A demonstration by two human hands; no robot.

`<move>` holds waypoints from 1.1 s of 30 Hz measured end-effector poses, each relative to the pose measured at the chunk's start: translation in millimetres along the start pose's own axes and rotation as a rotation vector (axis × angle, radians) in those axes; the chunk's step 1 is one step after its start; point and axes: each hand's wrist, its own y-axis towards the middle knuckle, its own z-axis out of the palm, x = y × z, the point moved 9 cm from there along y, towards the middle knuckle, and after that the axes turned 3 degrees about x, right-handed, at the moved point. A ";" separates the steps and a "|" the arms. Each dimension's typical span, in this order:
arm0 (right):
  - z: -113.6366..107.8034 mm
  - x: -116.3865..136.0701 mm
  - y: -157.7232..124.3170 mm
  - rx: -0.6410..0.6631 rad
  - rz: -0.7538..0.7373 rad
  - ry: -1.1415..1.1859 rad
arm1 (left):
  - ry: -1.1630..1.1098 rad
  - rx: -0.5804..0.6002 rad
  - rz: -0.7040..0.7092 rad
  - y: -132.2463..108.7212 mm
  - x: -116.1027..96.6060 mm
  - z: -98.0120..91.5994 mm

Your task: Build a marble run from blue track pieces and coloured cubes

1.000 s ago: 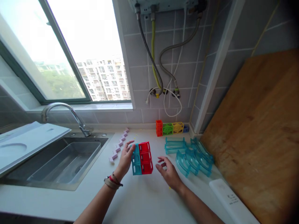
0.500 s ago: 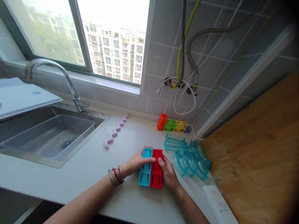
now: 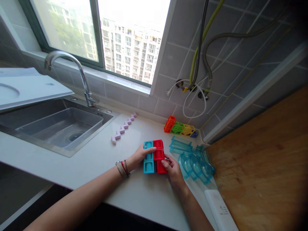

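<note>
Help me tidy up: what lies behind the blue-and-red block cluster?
Bare countertop, then a row of orange, green and yellow cubes by the wall. The left hand and right hand cover the sides of the block cluster; its underside is hidden.

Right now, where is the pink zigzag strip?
In the head view, the pink zigzag strip lies on the white counter, left of centre, between the right rim of the sink and the blue-and-red block, touching neither.

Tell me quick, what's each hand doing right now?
Left hand: closed on the blue-and-red plastic block cluster, blue side.
Right hand: gripping the same cluster, red side.
</note>
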 end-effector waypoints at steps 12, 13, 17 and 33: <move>-43.2 20.9 6.3 -0.294 -0.168 -0.161 | -0.430 -0.080 0.113 7.7 -45.6 -38.4; -37.3 23.5 12.5 -0.253 -0.187 -0.238 | -0.436 -0.072 0.131 8.7 -49.0 -40.8; -4.6 39.7 44.5 -0.101 -0.319 -0.535 | -0.453 -0.065 0.153 13.6 -50.7 -49.6; 11.0 70.4 64.2 -0.212 -0.549 -0.651 | -0.185 -0.053 0.201 11.6 -47.2 -36.1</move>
